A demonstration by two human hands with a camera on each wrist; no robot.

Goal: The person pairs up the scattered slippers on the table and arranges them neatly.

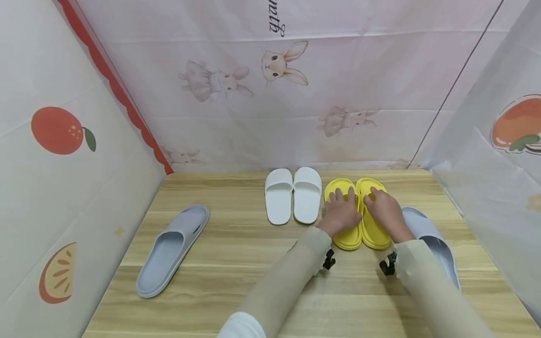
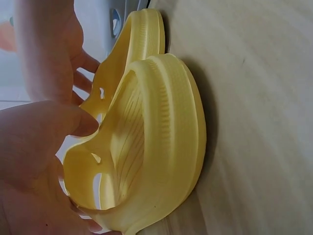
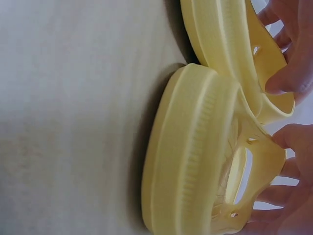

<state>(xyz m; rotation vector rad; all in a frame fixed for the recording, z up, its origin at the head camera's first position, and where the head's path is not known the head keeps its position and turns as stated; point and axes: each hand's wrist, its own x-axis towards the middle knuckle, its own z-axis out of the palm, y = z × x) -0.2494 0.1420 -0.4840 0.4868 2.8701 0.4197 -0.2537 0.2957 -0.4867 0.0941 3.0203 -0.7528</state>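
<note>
Two yellow slippers lie side by side on the wood-patterned surface, heels facing me. My left hand (image 1: 339, 217) grips the strap of the left yellow slipper (image 1: 348, 240), its thumb (image 2: 80, 122) on the inner side and its fingers across the strap. On the right yellow slipper (image 1: 377, 237), my right hand (image 1: 385, 213) holds the strap between thumb and fingers. The right wrist view shows this thumb (image 3: 288, 137) against the strap, with fingers at the far side. Cut-out holes show in both straps. The soles stand on the surface, inner edges close together.
A pair of white slippers (image 1: 307, 203) stands left of the yellow ones, near the back wall (image 1: 262, 136). One grey slipper (image 1: 171, 253) lies far left, angled. Another grey slipper (image 1: 416, 224) lies right, partly behind my right forearm. Printed walls enclose the surface (image 1: 228, 272).
</note>
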